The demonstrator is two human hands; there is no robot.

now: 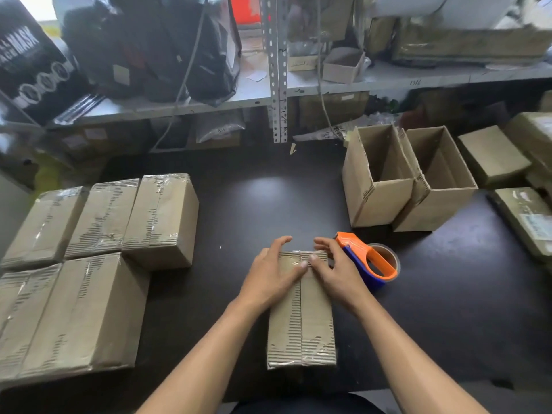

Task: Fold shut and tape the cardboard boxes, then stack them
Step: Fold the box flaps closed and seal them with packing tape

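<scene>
A closed cardboard box lies on the dark table in front of me, tape running down its centre seam. My left hand and my right hand rest flat on its far end, fingers spread, thumbs meeting on the seam. An orange and blue tape dispenser with a tape roll lies on the table just right of my right hand. Several taped boxes sit grouped at the left. Two open empty boxes stand upright at the back right.
A dark table carries everything. More cardboard boxes and a labelled parcel lie at the far right. Behind the table a metal shelf holds black bags, a printed carton and small boxes.
</scene>
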